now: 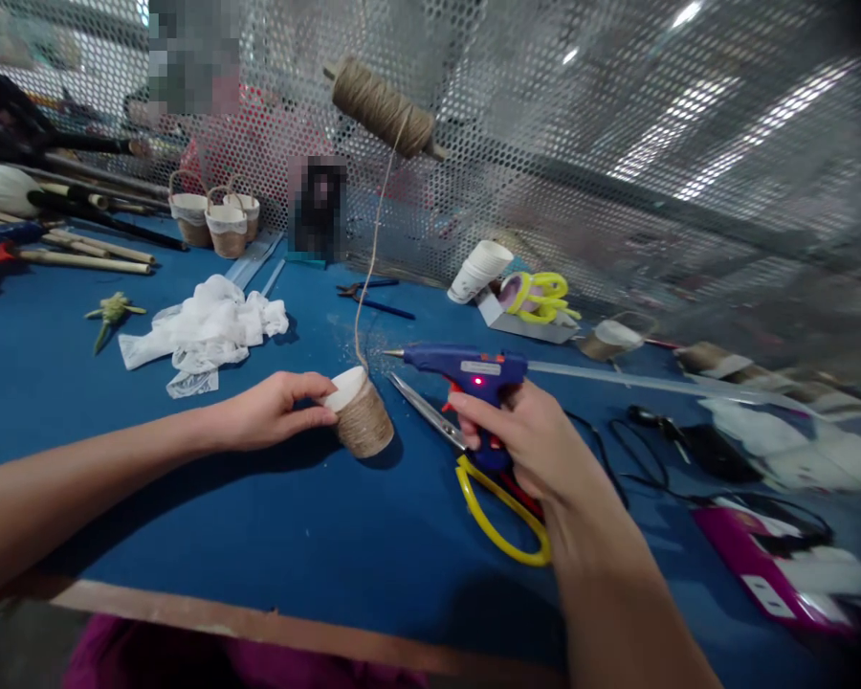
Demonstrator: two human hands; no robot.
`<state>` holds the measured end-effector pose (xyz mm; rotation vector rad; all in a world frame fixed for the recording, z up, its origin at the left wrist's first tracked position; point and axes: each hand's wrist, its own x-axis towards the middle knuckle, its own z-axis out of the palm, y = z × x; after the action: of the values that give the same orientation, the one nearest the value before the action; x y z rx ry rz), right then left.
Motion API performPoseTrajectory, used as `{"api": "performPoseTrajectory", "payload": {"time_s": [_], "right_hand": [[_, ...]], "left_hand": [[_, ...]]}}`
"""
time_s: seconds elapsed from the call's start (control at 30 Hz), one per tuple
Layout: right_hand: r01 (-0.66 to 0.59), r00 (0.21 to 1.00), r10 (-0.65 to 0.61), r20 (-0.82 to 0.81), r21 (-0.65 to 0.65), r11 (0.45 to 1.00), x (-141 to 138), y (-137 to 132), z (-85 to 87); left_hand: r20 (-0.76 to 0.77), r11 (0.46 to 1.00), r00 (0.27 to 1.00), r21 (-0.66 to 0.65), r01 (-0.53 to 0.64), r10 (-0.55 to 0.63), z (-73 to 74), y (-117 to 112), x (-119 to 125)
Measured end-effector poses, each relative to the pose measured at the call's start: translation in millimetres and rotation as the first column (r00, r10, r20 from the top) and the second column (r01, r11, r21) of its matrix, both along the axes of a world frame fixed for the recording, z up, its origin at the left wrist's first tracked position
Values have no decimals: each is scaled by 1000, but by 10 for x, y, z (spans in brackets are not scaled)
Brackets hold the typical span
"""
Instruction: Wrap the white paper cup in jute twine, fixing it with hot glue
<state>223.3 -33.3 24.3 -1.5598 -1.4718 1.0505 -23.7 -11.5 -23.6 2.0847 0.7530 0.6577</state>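
Note:
My left hand (pixel 287 410) pinches the rim of a small paper cup (pixel 364 421) wrapped in brown twine, tilted over the blue table. From the cup's rim the twine (pixel 377 239) runs up to a spool (pixel 384 105) mounted on the perforated metal screen. My right hand (pixel 523 431) is closed around the handle of a blue hot glue gun (pixel 466 368), one finger by its red trigger. The nozzle points left, just above and right of the cup, apart from it. A clear glue stick (pixel 638 378) sticks out behind. Yellow-handled scissors (pixel 502 512) lie beneath the gun, partly hidden.
Crumpled white lace (pixel 215 325) lies left, with finished little baskets (pixel 226 230) behind it. Pliers (pixel 377 299) rest near the screen. Stacked paper cups (pixel 479 271) and a box with yellow-handled scissors (pixel 538 297) stand back right. Cables and a magenta power strip (pixel 767 565) occupy the right.

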Motion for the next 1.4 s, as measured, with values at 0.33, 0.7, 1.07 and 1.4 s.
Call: {"api": "performPoseTrajectory", "payload": {"time_s": [0.33,0.7,1.07,1.4], "right_hand": [[312,906,-274,324,-70,948,246,636,-324],[139,942,-119,313,-43,989,-66,499,-200],[-280,765,211,-609,-19,960,-532,283,-157],[-272,813,288,-506,106,956,-369,-72,8]], "left_hand": [[-54,970,998,243,-1,14,2,-8,23],[-45,926,996,367,83,-72,24,-35,39],[8,981,995,167,99,-102,132,-128,68],[21,989,1000,-144,20,-17,211,-191,84]]}}
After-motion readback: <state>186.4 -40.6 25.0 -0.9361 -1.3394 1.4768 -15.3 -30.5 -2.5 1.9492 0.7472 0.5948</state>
